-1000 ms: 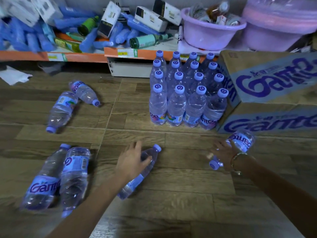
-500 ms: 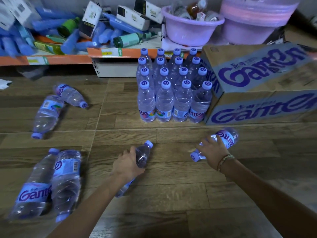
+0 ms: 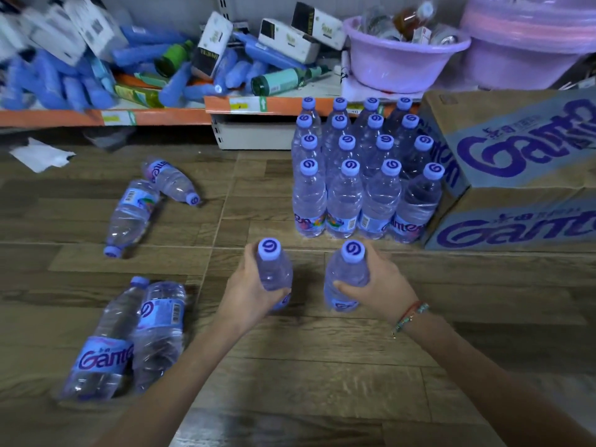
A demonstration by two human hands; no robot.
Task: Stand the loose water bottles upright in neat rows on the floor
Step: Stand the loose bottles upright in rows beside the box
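My left hand (image 3: pixel 246 290) grips a clear water bottle (image 3: pixel 273 269) with a purple cap, held upright just in front of the standing block. Beside it my right hand (image 3: pixel 382 287) grips a second upright bottle (image 3: pixel 346 279). The block of standing bottles (image 3: pixel 361 175) forms neat rows of several against a cardboard box. Loose bottles lie on the wooden floor at the left: two farther back (image 3: pixel 130 214) (image 3: pixel 171 180) and two side by side near me (image 3: pixel 104 346) (image 3: pixel 159 333).
A large printed cardboard box (image 3: pixel 522 175) sits on the floor at the right of the rows. A low orange-edged shelf (image 3: pixel 154 116) at the back holds blue packs, boxes and green bottles. Two lilac basins (image 3: pixel 403 59) stand on it. A white paper (image 3: pixel 40 154) lies at far left.
Both hands closed on bottles that lay on the floor, lifted them and turned them upright, bringing them together in front of the standing rows.
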